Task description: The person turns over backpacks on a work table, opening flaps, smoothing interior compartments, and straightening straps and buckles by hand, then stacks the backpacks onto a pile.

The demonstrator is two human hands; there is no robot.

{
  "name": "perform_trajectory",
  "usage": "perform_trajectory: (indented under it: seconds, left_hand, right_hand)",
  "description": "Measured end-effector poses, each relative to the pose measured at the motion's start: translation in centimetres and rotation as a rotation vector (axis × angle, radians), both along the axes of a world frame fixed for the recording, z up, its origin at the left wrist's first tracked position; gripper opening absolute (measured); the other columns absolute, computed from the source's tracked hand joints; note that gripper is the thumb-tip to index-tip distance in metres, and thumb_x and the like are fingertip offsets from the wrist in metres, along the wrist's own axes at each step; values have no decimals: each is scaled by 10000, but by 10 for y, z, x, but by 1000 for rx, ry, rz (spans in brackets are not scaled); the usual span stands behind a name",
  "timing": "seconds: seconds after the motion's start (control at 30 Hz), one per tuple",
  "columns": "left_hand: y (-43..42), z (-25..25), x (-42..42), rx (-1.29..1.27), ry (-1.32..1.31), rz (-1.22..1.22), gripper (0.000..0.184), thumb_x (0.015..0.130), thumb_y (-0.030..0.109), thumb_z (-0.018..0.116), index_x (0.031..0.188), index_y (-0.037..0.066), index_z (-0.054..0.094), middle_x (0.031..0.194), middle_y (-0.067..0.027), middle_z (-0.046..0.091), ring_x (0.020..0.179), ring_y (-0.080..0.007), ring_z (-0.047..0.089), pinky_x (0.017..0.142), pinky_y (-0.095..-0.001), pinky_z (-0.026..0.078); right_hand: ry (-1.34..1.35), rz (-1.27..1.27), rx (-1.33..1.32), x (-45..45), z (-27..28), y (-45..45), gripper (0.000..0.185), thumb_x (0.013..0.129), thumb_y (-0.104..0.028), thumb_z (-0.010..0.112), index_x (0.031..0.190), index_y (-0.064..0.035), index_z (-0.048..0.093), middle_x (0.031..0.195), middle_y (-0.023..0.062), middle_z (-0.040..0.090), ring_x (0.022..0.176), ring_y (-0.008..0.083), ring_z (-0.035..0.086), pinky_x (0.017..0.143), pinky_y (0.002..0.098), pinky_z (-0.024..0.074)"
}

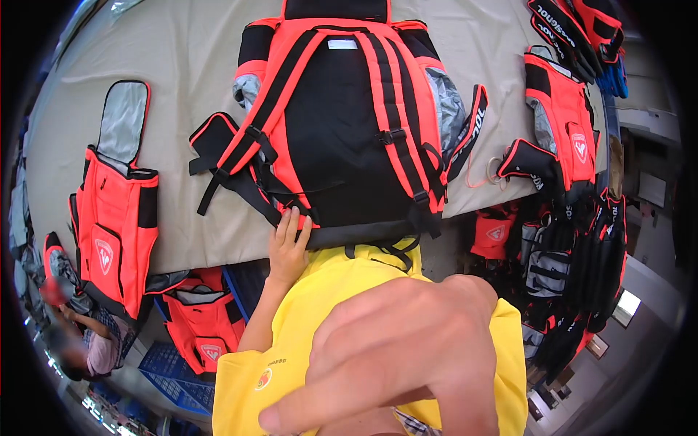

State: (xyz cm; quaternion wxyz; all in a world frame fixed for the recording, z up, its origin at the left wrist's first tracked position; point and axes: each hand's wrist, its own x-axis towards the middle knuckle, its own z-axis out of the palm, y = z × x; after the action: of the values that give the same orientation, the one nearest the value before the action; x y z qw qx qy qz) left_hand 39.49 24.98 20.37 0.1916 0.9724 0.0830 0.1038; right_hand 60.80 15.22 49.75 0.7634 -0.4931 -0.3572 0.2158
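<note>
"Hands first: where are they?"

"Left hand (289, 253) has its fingers (294, 222) on the lower edge of a red-and-black backpack (331, 138); whether it grips, I cannot tell. Right hand (414, 334) is raised, large in the foreground, fingers curled, thumb (291, 414) extended; its palm is hidden, so I cannot tell whether it holds anything."

"And the surface?"

"Creased beige fabric covers the table (193, 65). The backpack lies mid-table, straps (387, 109) up, at the near edge. One similar bag (120, 200) lies left, flap (123, 116) open; another (563, 123) lies right."

"The room?"

"Below left, a blue plastic crate (171, 374) and a person (102, 345) in pink. Below right, more bags (589, 254) crowd together."
</note>
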Motion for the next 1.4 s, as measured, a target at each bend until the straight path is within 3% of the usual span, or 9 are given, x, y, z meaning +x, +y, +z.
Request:
perform_trajectory:
  seconds: [0.17, 0.2, 0.23, 0.47, 0.63, 0.8, 0.87, 1.1, 1.4]
  left_hand:
    - [15, 76, 12, -102, 276, -54, 523, 780, 200, 742, 1288, 101, 663, 1475, -175, 536, 1417, -350, 445, 1083, -685, 268]
    - [17, 95, 17, -102, 279, -44, 523, 780, 200, 742, 1288, 101, 663, 1475, -175, 536, 1417, -350, 445, 1083, -685, 268]
    - [19, 110, 22, -117, 193, -6, 494, 784, 222, 749, 1257, 101, 679, 1431, -164, 568, 1393, -349, 466, 1095, -682, 262]
    - [16, 98, 153, 66, -24, 195, 457, 926, 331, 657, 1322, 103, 648, 1465, -154, 546, 1434, -362, 426, 1172, -639, 210]
    - [7, -18, 146, -17, 109, 216, 652, 897, 421, 634, 1469, 131, 518, 1598, -152, 394, 1527, -375, 274, 1187, -654, 200]
    - [-3, -60, 146, -180, -294, 210, 679, 928, 330, 608, 1535, 94, 416, 1622, -201, 338, 1529, -420, 258, 1218, -638, 180]
    - [-10, -76, 152, -81, -421, 249, 777, 852, 288, 698, 1535, 78, 393, 1615, -247, 317, 1514, -470, 262, 1210, -672, 184]
    - [-3, -64, 159, 146, -435, 291, 616, 846, 407, 697, 1349, 64, 610, 1504, -232, 490, 1458, -450, 374, 1166, -685, 271]
    - [-125, -34, 129, 249, -282, 602, 553, 950, 514, 584, 1203, 36, 701, 1400, -207, 583, 1457, -412, 384, 1208, -694, 143]
  right_hand:
    - [-126, 437, -297, 43, -25, -20, 484, 990, -138, 594, 1432, 44, 517, 1117, 214, 707, 1019, 313, 698, 980, 418, 509]
    - [-311, 139, -287, 52, -33, -17, 568, 998, -49, 520, 1549, -17, 384, 1232, 230, 675, 1107, 326, 673, 1008, 428, 494]
    - [-345, -22, -460, 68, -51, -18, 533, 970, -94, 660, 1462, -4, 477, 1348, 213, 619, 1186, 367, 644, 975, 379, 525]
    - [-1123, -265, -1402, 134, -211, -2, 580, 1018, -313, 577, 1548, -132, 423, 1543, 244, 430, 1442, 467, 370, 1156, 572, 319]
    - [-1079, -405, -1178, 129, -327, -30, 595, 959, -292, 620, 1527, -177, 485, 1618, 228, 337, 1448, 448, 357, 1187, 586, 267]
    - [-1196, -424, -884, 147, -360, -36, 526, 1050, -442, 506, 1350, -25, 615, 1356, 226, 618, 1302, 464, 502, 1102, 578, 390]
    - [-1397, -497, -999, 162, -378, -43, 561, 1069, -460, 446, 1436, -52, 560, 1425, 288, 555, 1360, 430, 495, 1116, 546, 390]
    - [-1559, -377, -776, 208, -432, 3, 572, 1055, -408, 459, 1491, -39, 473, 1512, 259, 453, 1417, 442, 409, 1121, 618, 346]
    - [-1691, -487, -917, 219, -459, -19, 640, 1032, -330, 479, 1575, -20, 341, 1642, 216, 300, 1504, 461, 280, 1129, 726, 279]
